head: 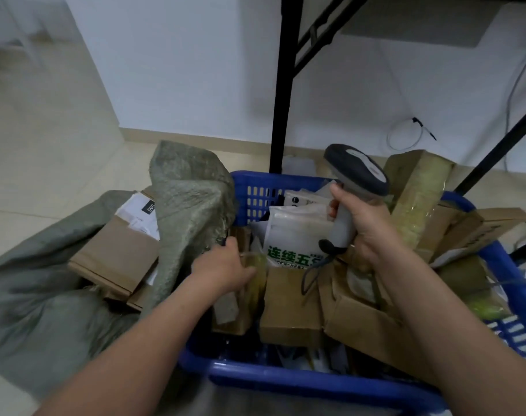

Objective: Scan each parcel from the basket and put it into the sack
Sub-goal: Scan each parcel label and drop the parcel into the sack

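Woven grey-green sack [45,295] far left, slumped on the floor, mouth toward the basket, one flap propped against the basket's left wall; labelled cardboard box [114,256] already inside. Next right: left hand [225,265] down at the left edge of the blue basket [285,382], curled over the upper end of a narrow taped parcel [243,304]. Reads as a grip, though fingertips hidden behind the parcel. Parcel roughly on end, long axis running down and toward the camera, wedged between the basket wall and a plain brown box [288,307]. Behind those, white pouch [297,235] with green print. Right hand [366,232] wrapped round the handle of the scanner [354,178], head raised, window side turned away, aim not clear. Key geometry: parcel just left of and below the scanner, sack mouth just left of the parcel, left hand the nearer one. Judged next: lift along the long axis to clear the neighbours, turn label to the scanner, short swing left over the flap. Risk: flap sagging across the mouth. Tall taped box [417,193] far right, untouched.
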